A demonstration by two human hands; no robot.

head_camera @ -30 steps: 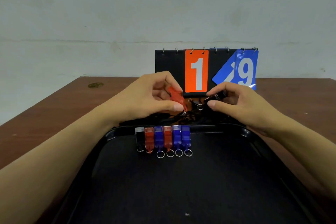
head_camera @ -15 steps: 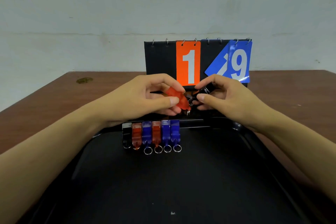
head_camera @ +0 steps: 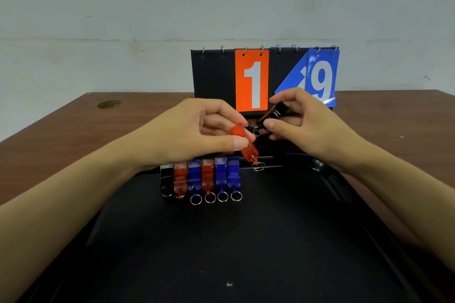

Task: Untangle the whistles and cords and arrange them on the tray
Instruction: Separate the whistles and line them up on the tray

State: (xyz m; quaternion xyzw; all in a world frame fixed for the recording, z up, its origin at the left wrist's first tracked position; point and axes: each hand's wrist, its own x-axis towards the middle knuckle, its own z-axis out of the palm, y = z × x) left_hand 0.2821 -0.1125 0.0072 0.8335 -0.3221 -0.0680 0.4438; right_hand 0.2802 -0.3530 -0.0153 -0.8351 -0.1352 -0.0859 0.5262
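red whistle [head_camera: 243, 144] was pinched in your left hand [head_camera: 197, 133], ring end tilted toward the tray [head_camera: 246, 241]; right hand [head_camera: 305, 128] pinched the black whistle [head_camera: 274, 113], rings just apart.

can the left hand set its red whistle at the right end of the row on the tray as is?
Probably yes. The left hand pinches the red whistle just above the row's right end, beside the last blue whistle; the tray there shows bare.
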